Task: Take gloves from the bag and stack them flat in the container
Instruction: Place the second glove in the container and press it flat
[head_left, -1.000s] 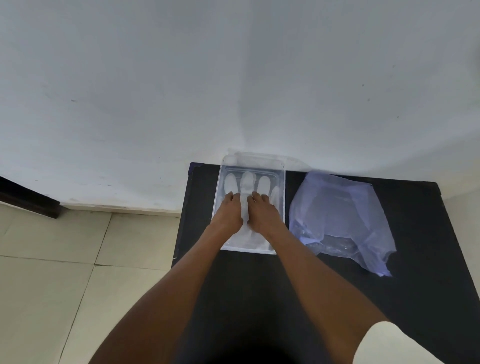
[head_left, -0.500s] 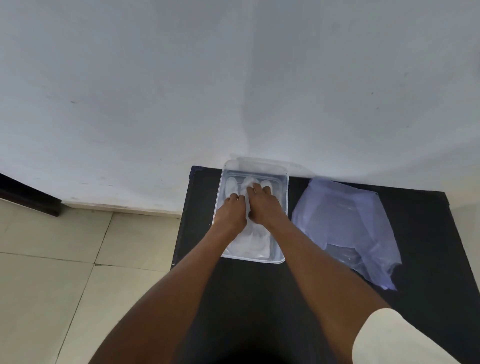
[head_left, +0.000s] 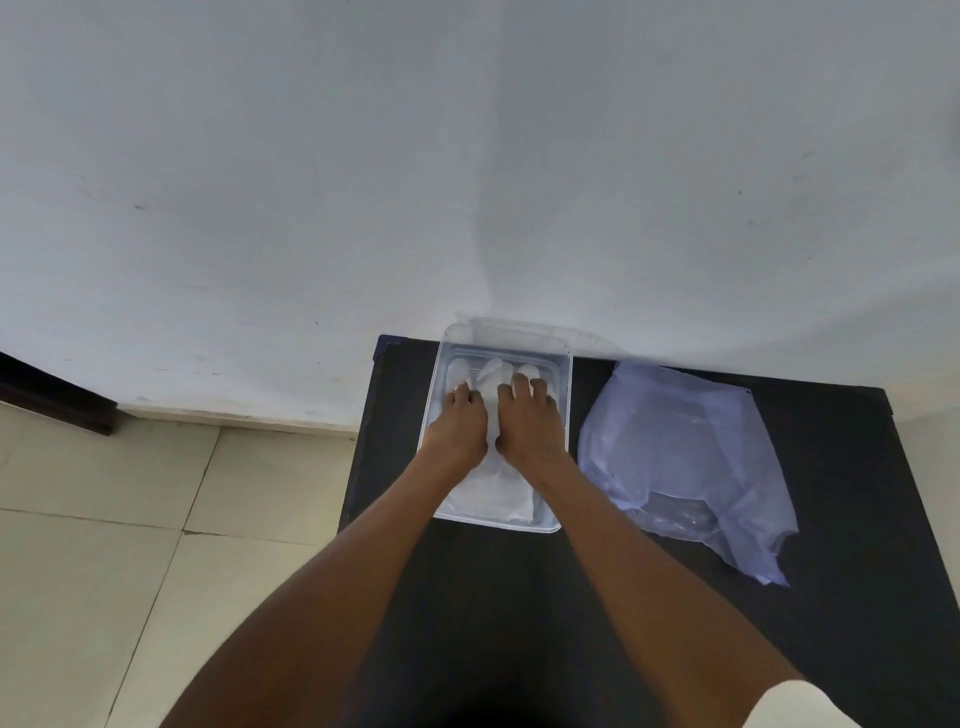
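Observation:
A clear plastic container (head_left: 567, 374) stands at the back of the black table, against the wall. White gloves (head_left: 496, 493) lie flat inside it, fingers toward the wall. My left hand (head_left: 460, 428) and my right hand (head_left: 530, 423) rest side by side, palms down, on the top glove, with fingers spread and pressing on it. Neither hand grips anything. The glove's finger tips show beyond my fingers. A translucent bluish plastic bag (head_left: 685, 467) lies crumpled on the table to the right of the container, apart from it.
The black table (head_left: 857, 571) stands against a white wall; its left edge drops to a pale tiled floor (head_left: 104, 519). A clear lid (head_left: 524, 326) leans behind the container against the wall. A dark strip runs along the floor at far left.
Both hands slid a little farther toward the wall along the glove, with the right hand shifting slightly right. The view tilted slightly; container and bag stay in place.

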